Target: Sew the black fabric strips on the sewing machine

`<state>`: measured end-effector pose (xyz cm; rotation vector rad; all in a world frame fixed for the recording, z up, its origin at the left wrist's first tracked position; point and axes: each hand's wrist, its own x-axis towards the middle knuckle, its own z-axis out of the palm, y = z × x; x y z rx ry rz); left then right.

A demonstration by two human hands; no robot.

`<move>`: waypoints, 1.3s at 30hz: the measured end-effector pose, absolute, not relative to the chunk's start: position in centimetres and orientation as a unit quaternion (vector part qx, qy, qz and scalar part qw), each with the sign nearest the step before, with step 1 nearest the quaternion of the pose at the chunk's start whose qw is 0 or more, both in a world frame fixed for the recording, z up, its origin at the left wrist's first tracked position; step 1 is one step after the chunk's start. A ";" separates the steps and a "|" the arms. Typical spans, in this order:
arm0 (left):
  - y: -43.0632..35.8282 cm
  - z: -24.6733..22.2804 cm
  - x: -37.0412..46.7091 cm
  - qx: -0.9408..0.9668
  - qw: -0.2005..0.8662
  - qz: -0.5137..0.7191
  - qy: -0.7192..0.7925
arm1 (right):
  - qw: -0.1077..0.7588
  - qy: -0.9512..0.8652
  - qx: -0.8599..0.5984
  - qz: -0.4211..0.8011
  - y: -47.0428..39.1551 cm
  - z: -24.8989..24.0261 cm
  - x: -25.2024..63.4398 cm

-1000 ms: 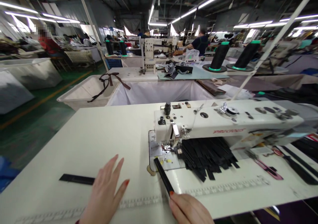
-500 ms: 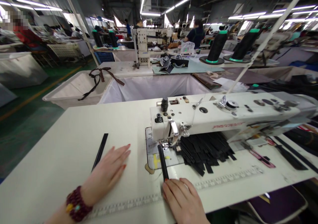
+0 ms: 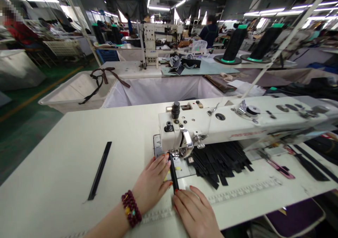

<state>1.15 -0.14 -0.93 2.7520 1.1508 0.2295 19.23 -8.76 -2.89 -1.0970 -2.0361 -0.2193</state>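
A narrow black strip (image 3: 173,173) runs from under the presser foot of the white sewing machine (image 3: 211,125) towards me. My right hand (image 3: 195,211) has its fingers curled over the strip's near end; the thumb is mostly hidden. My left hand (image 3: 154,178), a beaded bracelet at its wrist, lies flat with fingers stretched beside the strip's left edge, fingertips close to the presser foot. On the tabletop to the left rests a second black strip (image 3: 100,171), apart from both hands. Under the machine arm is a pile of black strips (image 3: 221,162).
A ruler scale (image 3: 245,190) runs along the table's front. Right of the pile lie a pink-handled tool (image 3: 280,169) and a black-handled one (image 3: 311,167). Behind the table are a lined bin (image 3: 158,90) and thread cones (image 3: 235,44). Other people work farther back.
My left hand has moved right, from beside the loose strip to the strip at the presser foot. The loose strip now shows in full. My right hand stays at the near end.
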 end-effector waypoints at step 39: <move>1.7 -0.9 1.2 0.911 0.059 0.055 0.405 | 0.312 -0.845 -0.434 -0.034 -7.8 -2.4 21.5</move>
